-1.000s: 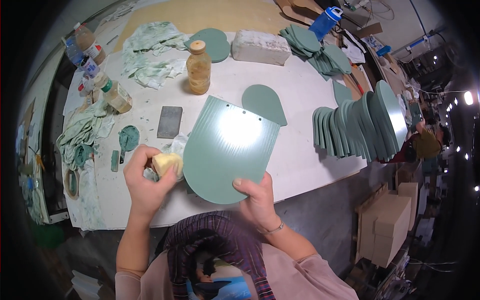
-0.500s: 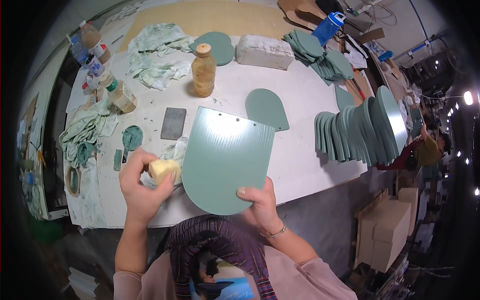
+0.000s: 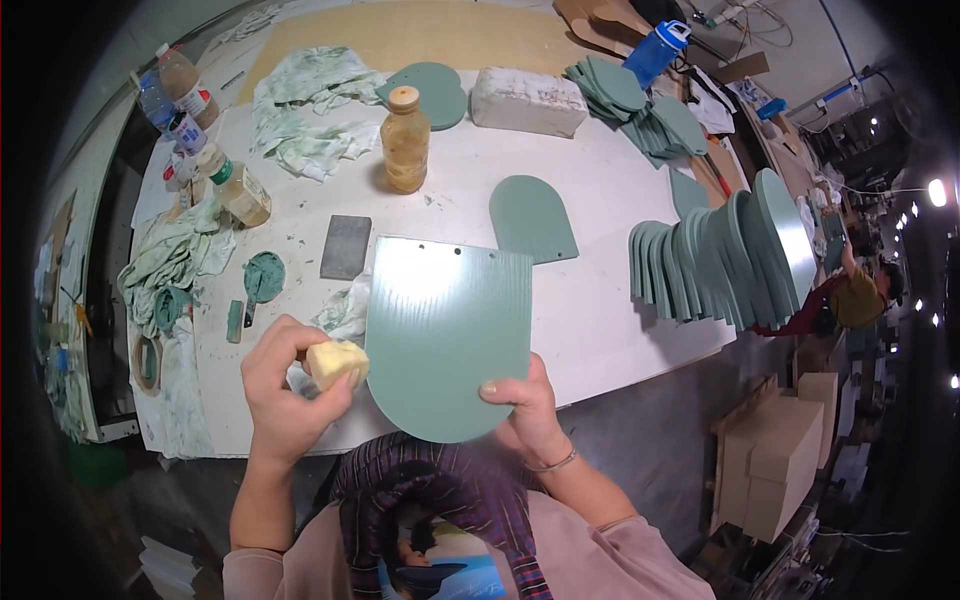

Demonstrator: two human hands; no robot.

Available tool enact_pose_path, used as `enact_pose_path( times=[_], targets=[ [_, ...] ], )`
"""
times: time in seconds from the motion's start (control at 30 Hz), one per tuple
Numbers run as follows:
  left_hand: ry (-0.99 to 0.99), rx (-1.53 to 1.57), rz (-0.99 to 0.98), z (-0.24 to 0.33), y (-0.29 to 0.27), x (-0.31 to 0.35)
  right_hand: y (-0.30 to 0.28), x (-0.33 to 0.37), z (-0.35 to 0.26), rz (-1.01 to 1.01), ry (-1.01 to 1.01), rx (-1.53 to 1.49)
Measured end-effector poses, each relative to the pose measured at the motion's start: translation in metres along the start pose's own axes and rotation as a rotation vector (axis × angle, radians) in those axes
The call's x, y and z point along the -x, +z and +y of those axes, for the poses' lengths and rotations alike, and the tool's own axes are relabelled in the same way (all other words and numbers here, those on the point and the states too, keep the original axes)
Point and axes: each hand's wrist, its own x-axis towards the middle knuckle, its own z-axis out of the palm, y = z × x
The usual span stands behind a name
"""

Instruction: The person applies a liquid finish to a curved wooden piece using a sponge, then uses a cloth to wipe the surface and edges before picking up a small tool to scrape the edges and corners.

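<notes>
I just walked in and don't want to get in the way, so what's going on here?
A person is holding a green panel in the right hand, its rounded end toward them and its holed straight edge away. The left hand pinches a pale yellow block by the panel's left edge; whether they touch is hard to tell. Another green panel lies on the table beyond, and a row of similar panels stands to the right.

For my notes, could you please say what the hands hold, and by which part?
Left hand: yellow sponge, by its near-left side. Right hand: green arched board, by its right edge near the rounded end.
</notes>
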Motion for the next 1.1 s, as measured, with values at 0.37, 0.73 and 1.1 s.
enact_pose_path(
  times=[0.37, 0.73, 1.1],
  targets=[
    [-0.035, -0.037, 0.112, -0.022, -0.003, -0.042, -0.005, 0.005, 0.003, -0.099, 0.116, 0.096],
    [-0.059, -0.029, 0.185, -0.019, -0.006, -0.047, -0.001, -0.001, 0.000, -0.090, 0.089, 0.184],
    [-0.020, -0.005, 0.036, -0.013, -0.006, -0.024, -0.012, -0.013, -0.013, -0.058, 0.080, 0.162]
  ],
)
